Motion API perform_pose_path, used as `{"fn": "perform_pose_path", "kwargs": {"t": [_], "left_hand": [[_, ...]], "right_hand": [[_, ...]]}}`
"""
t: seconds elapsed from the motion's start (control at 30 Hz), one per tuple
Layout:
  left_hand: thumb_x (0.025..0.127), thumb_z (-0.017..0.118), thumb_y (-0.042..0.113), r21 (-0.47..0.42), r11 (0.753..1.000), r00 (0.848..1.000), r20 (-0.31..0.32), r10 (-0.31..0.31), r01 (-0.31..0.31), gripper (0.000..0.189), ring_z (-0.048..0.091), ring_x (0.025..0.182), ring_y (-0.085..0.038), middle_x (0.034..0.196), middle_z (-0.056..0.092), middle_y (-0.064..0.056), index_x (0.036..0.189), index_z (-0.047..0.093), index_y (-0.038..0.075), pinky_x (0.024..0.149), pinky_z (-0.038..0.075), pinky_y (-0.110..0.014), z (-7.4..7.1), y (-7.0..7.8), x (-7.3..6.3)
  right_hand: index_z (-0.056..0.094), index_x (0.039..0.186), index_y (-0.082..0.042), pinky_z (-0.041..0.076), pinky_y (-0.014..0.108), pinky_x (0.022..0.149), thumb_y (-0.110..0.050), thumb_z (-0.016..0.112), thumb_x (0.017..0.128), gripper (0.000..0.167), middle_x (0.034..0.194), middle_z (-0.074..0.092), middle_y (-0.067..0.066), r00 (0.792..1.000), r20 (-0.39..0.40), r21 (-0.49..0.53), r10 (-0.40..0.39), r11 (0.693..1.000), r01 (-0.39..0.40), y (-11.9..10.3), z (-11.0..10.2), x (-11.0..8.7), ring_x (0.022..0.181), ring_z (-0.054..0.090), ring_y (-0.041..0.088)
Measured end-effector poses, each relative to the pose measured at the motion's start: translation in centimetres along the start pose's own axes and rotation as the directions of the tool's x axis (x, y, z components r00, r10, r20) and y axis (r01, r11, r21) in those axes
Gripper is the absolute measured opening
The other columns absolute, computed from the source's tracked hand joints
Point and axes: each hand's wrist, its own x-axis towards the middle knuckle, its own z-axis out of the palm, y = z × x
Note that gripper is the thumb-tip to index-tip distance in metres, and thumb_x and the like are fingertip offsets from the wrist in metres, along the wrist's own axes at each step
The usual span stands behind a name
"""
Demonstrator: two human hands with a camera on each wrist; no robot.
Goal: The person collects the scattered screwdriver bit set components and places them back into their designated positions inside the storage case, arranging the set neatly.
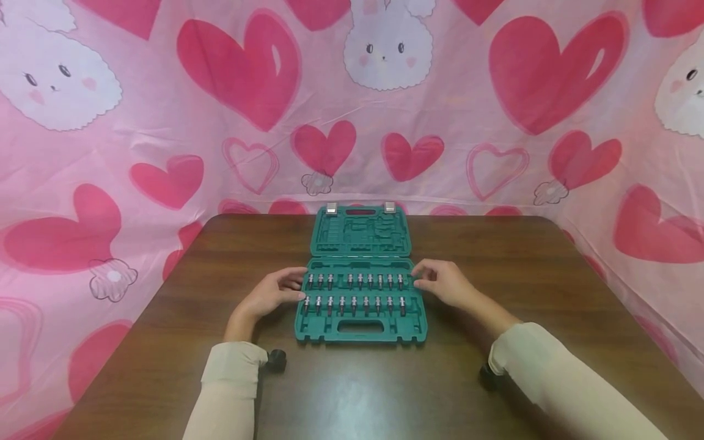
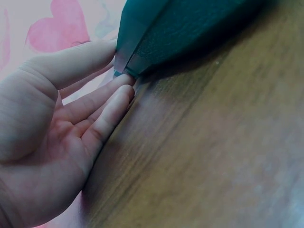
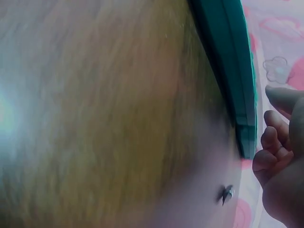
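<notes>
A green bit-socket case lies open on the table, its lid laid back toward the wall. Two rows of silver bit sockets sit in its base, with a gap in the back row. My left hand rests along the case's left side; in the left wrist view its thumb and fingertips touch the side wall. At the right side, my right hand is close to the edge, fingers loosely bent and nothing visible in them. A small metal piece lies on the table near it.
The brown wooden table extends around the case. Pink cloth with hearts and rabbits hangs behind and at both sides. Two silver latches are on the lid's far edge. A dark wrist camera sits at the left cuff.
</notes>
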Motion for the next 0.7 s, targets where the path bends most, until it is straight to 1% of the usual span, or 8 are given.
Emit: {"fn": "perform_pose_path", "kwargs": {"t": [0.17, 0.37, 0.47, 0.6, 0.7], "left_hand": [[0.088, 0.074, 0.021, -0.001, 1.000, 1.000, 0.005, 0.011, -0.011, 0.056, 0.055, 0.110, -0.028, 0.122, 0.060, -0.009, 0.140, 0.052, 0.014, 0.095, 0.045, -0.048, 0.1, -0.1, 0.0], [0.087, 0.074, 0.019, 0.000, 1.000, 1.000, -0.001, 0.017, -0.017, 0.056, 0.056, 0.108, -0.027, 0.120, 0.060, -0.009, 0.139, 0.053, 0.013, 0.095, 0.045, -0.047, 0.1, -0.1, 0.3], [0.087, 0.074, 0.019, 0.000, 1.000, 1.000, -0.001, 0.016, -0.016, 0.056, 0.056, 0.109, -0.028, 0.121, 0.060, -0.009, 0.139, 0.052, 0.013, 0.096, 0.045, -0.048, 0.1, -0.1, 0.2], [0.088, 0.073, 0.019, 0.001, 1.000, 1.000, -0.002, 0.009, -0.009, 0.056, 0.055, 0.110, -0.028, 0.122, 0.060, -0.010, 0.140, 0.052, 0.013, 0.096, 0.045, -0.049, 0.1, 0.0, 0.0], [0.087, 0.074, 0.019, 0.002, 1.000, 1.000, -0.004, 0.002, -0.002, 0.057, 0.055, 0.110, -0.029, 0.122, 0.059, -0.010, 0.140, 0.052, 0.013, 0.096, 0.044, -0.050, 0.1, 0.0, 0.0]], "right_hand": [[0.068, 0.110, -0.015, 0.048, 0.035, 0.059, -0.016, 0.076, 0.086, 0.025, 0.074, 0.055, 0.001, 0.999, -0.034, -0.056, 0.009, 0.998, -0.011, 0.8, -0.7, -0.5, 0.068, 0.053, 0.021], [0.066, 0.114, -0.014, 0.047, 0.034, 0.061, -0.014, 0.079, 0.082, 0.034, 0.079, 0.052, 0.001, 0.995, -0.097, -0.170, -0.036, 0.985, 0.019, 2.4, -1.5, -0.8, 0.072, 0.050, 0.020], [0.066, 0.114, -0.013, 0.045, 0.035, 0.062, -0.015, 0.081, 0.081, 0.036, 0.080, 0.051, 0.003, 0.994, -0.103, -0.198, -0.047, 0.980, 0.026, 3.0, -1.9, -0.8, 0.072, 0.049, 0.020], [0.065, 0.114, -0.013, 0.044, 0.035, 0.062, -0.015, 0.082, 0.080, 0.038, 0.082, 0.050, 0.005, 0.995, -0.094, -0.210, -0.044, 0.978, 0.023, 3.7, -2.4, -0.9, 0.072, 0.049, 0.021], [0.065, 0.114, -0.014, 0.045, 0.035, 0.064, -0.016, 0.082, 0.079, 0.039, 0.084, 0.050, 0.003, 0.996, -0.083, -0.210, -0.031, 0.978, 0.013, 4.2, -2.6, -1.0, 0.074, 0.050, 0.020]]}}
